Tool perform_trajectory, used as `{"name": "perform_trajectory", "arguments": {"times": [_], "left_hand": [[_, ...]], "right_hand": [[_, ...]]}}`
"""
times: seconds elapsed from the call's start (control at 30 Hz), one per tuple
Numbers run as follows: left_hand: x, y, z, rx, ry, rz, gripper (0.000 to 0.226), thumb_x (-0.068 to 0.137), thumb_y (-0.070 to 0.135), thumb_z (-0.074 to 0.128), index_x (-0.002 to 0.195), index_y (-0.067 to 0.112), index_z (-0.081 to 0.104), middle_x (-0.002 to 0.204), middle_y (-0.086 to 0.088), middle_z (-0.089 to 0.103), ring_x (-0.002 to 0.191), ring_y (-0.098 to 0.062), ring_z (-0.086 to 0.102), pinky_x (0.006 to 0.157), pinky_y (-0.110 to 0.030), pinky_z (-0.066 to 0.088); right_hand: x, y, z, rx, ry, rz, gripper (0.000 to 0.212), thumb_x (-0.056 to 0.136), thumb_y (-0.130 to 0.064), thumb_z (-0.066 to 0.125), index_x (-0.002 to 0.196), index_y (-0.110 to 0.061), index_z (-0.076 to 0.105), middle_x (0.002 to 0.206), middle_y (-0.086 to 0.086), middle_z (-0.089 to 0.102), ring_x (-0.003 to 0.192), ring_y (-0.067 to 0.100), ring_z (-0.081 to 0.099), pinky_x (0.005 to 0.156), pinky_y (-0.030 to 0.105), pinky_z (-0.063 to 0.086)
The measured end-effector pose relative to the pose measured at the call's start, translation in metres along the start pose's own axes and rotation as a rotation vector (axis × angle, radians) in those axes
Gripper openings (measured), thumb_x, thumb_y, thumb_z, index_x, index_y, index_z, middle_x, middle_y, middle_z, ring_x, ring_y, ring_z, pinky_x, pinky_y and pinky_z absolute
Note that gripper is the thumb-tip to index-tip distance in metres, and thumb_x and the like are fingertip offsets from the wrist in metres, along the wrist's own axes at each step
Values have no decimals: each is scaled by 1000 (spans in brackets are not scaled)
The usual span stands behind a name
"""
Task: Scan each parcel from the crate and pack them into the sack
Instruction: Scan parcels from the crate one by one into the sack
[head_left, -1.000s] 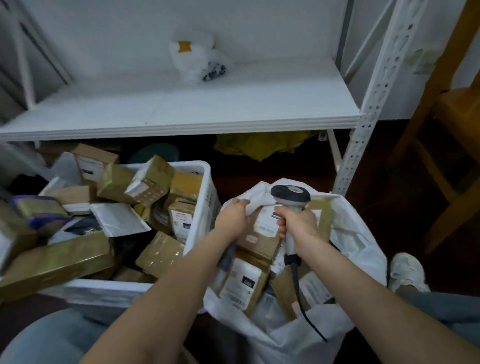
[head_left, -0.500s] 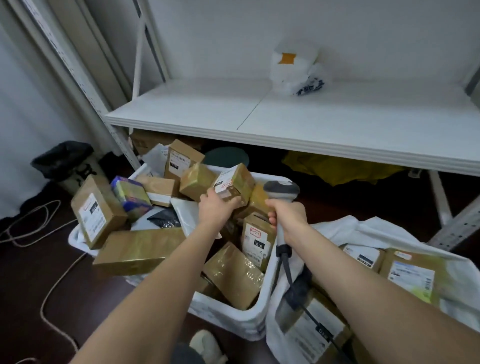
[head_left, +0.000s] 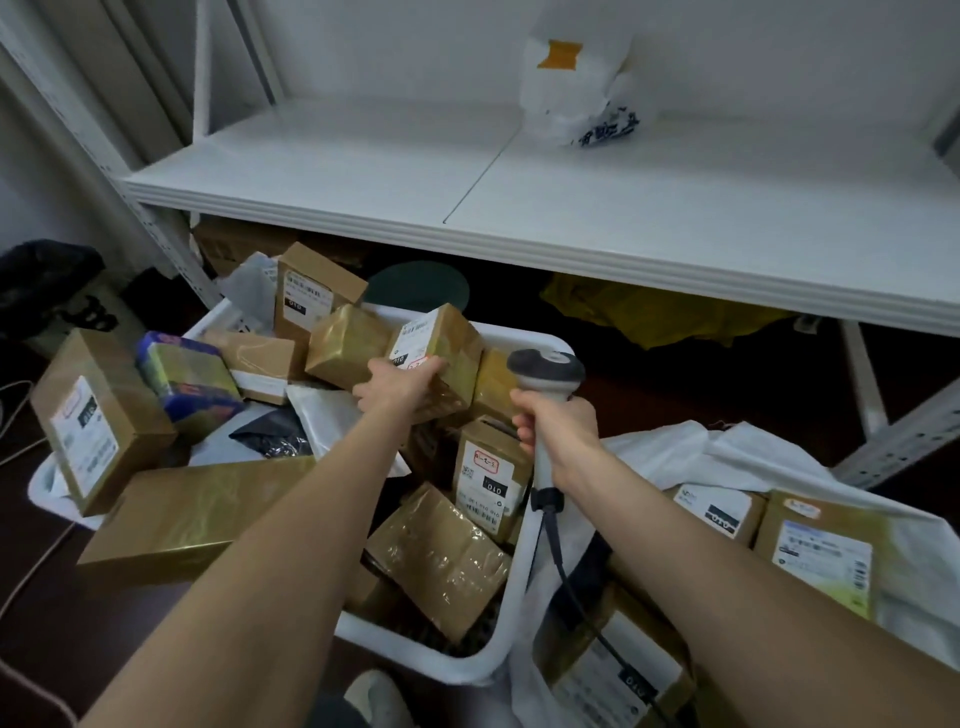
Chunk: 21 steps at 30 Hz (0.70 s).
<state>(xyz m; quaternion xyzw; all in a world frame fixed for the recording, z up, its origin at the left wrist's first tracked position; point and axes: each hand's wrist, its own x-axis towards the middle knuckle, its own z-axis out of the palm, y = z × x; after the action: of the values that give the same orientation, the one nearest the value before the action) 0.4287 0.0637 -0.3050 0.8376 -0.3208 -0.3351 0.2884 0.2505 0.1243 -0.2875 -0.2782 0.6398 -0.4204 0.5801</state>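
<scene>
Head view, left grip (head_left: 396, 387) holding one parcel (head_left: 444, 338), right grip (head_left: 560, 432) holding one scanner (head_left: 545, 365), one crate (head_left: 511, 631)

Glossy tape-wrapped cardboard parcel (head_left: 441, 353); white plastic crate (head_left: 519, 597)

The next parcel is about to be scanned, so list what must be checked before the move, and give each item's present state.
1. Left hand grips the labelled parcel: ok.
2. Its label faces up: ok.
3. Right hand holds the scanner by its handle: ok.
4. Scanner aimed at that label: cannot tell.
5. Sack open beside the crate: ok.
6. Cable free of snags: cannot tell.
</scene>
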Motion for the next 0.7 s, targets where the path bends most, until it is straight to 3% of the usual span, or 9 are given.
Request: {"name": "perform_trajectory", "arguments": {"times": [0.1,0.17,0.3,0.37,0.43,0.5,0.57,0.63,0.7], "left_hand": [[-31,-3,-10,7,63,166,89,67,56,74,138,19,34,138,-16,30,123,-36,41,103,-44,40],[-60,-4,-17,6,58,297,93,64,56,76,138,19,33,137,-14,28,121,-35,44,104,-45,41],[-130,-10,-16,15,-27,478,107,63,53,81,146,17,25,135,-9,27,120,-26,43,100,-32,38],[-169,-15,-11,-12,-85,535,119,60,53,84,150,16,17,136,-8,25,124,-23,39,101,-29,34],[-198,-21,-2,-72,-136,524,118,60,52,85,150,16,17,134,-4,27,122,-17,38,105,-27,30],[-218,-27,6,-162,-207,461,94,68,53,79,143,18,35,133,-2,40,121,-16,45,109,-32,35],[-236,-32,9,-371,-326,314,58,84,51,65,129,16,52,122,-4,61,112,-19,58,102,-39,46],[-250,-34,11,-558,-456,149,33,95,37,56,117,12,59,106,-4,69,95,-15,63,88,-32,51],[-256,-37,13,-589,-559,118,21,95,25,57,109,10,62,97,-3,70,86,-14,64,77,-26,50]], "right_hand": [[-17,-6,-7,57,-36,-24,12,85,-20,73,91,-11,67,77,2,70,61,10,62,57,21,51],[-31,-10,-12,129,-50,-53,22,84,-17,74,104,-11,65,89,3,72,69,11,66,59,20,53],[-65,-9,-29,259,-28,-105,49,78,-17,80,122,-10,60,110,8,71,98,23,69,86,39,57],[-87,-5,-46,293,17,-110,59,71,-18,83,124,-11,59,112,9,70,102,26,67,94,46,53],[-103,3,-68,293,78,-97,58,70,-17,83,123,-9,59,111,9,71,101,25,67,95,45,53],[-116,12,-94,293,144,-65,53,74,-14,81,121,-6,58,110,10,70,98,25,67,91,42,54],[-127,23,-120,278,198,-45,57,74,-12,80,124,-6,53,112,11,69,99,27,66,91,45,54],[-136,32,-140,273,229,-31,64,73,-13,81,128,-8,48,113,12,68,99,29,66,90,50,54],[-142,39,-158,290,228,-30,59,75,-11,79,126,-8,49,111,13,69,95,28,68,86,49,57]]}}
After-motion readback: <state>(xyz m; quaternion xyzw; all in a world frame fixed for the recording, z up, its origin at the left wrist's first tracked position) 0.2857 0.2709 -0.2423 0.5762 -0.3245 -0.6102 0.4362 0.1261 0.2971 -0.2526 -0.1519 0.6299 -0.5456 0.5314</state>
